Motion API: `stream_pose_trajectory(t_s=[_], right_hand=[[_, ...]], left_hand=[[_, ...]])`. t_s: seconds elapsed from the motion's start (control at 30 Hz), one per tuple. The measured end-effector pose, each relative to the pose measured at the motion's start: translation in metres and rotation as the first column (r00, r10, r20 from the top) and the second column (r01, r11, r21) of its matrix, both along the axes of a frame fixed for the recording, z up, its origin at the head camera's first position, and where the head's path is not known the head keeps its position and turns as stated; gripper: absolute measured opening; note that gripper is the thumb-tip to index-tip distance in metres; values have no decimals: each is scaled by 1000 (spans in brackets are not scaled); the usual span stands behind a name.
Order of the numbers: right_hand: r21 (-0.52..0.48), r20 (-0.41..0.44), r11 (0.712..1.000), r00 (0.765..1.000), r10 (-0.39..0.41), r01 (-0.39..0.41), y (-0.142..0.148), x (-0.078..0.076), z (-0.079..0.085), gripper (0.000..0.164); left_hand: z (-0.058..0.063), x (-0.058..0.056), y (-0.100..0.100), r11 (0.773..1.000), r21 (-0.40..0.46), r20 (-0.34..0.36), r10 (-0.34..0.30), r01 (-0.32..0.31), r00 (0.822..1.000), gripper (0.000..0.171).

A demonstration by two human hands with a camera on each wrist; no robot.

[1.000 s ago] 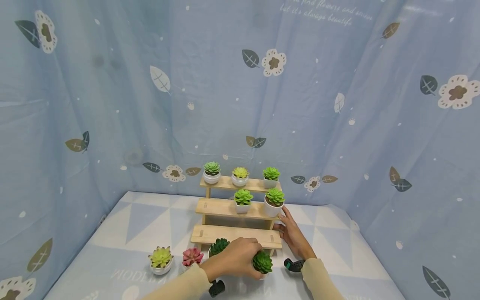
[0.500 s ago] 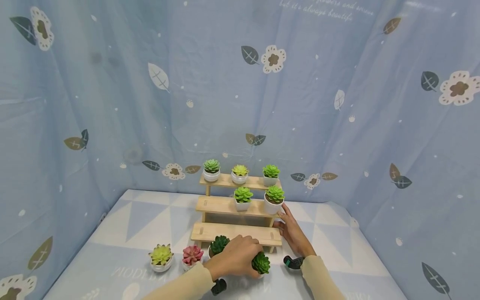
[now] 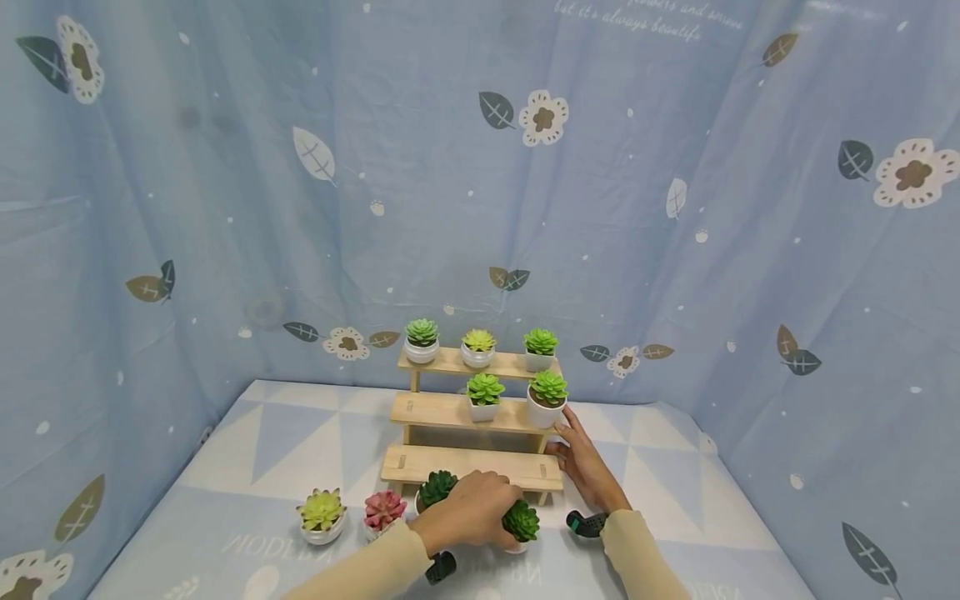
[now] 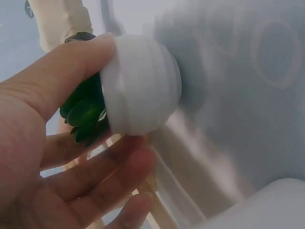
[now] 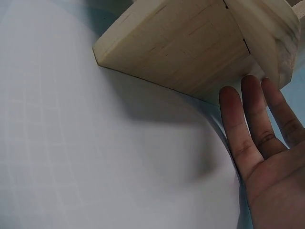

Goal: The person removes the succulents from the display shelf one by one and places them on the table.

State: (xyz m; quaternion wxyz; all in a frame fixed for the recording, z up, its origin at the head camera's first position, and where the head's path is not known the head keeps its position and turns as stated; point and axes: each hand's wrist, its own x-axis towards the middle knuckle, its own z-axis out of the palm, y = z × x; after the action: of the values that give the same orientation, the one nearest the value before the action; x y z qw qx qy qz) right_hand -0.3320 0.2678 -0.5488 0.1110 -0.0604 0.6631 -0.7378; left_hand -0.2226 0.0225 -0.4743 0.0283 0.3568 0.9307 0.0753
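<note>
My left hand [image 3: 476, 508] holds a dark green potted succulent [image 3: 521, 521] in front of the wooden stand's lowest step. In the left wrist view, the thumb and fingers grip its round white pot [image 4: 143, 86] near the rim, and dark leaves [image 4: 86, 114] show under the thumb. My right hand [image 3: 588, 471] is at the right side of the three-step wooden stand [image 3: 472, 468], by the middle step. Its fingers [image 5: 233, 109] look straight in the right wrist view, tips right at the wood. Another dark green succulent [image 3: 437, 486] is partly hidden behind the left hand.
A yellow-green succulent [image 3: 322, 515] and a red succulent [image 3: 384, 510] stand on the patterned tablecloth [image 3: 300, 433] at left. Three potted plants line the top step [image 3: 506, 364]; two green ones [image 3: 484, 395] are on the middle step. A blue floral curtain [image 3: 420, 167] surrounds the table.
The left hand and the succulent it holds have shifted very slightly left. The right hand stays at the stand, and the head view has tilted a little.
</note>
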Motion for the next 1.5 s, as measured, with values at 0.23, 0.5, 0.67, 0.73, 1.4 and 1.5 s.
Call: stream_pose_trajectory(t_s=[0.23, 0.5, 0.67, 0.73, 1.4, 1.5], right_hand=[[-3, 5, 1000, 1000, -5, 5, -1, 0, 1, 75], [2, 5, 1000, 1000, -14, 14, -1, 0, 1, 74], [2, 3, 1000, 1000, -10, 10, -2, 1, 1, 74], [2, 0, 1000, 1000, -6, 6, -2, 2, 2, 74], [27, -19, 1000, 1000, 5, -4, -1, 1, 1, 72], [27, -27, 1000, 1000, 9, -9, -1, 1, 0, 73]], left_hand=[[-1, -1, 0, 1000, -1, 9, 12, -12, 1000, 52], [-1, -2, 2, 1000, -18, -21, -4, 3, 1000, 56], [0, -4, 0, 1000, 20, 6, -21, 21, 1000, 57], [3, -4, -3, 997, 69, 46, -30, 27, 998, 57], [64, -39, -52, 799, 597, 206, -61, -76, 977, 39], [69, -44, -60, 761, 637, 203, -16, -120, 979, 38]])
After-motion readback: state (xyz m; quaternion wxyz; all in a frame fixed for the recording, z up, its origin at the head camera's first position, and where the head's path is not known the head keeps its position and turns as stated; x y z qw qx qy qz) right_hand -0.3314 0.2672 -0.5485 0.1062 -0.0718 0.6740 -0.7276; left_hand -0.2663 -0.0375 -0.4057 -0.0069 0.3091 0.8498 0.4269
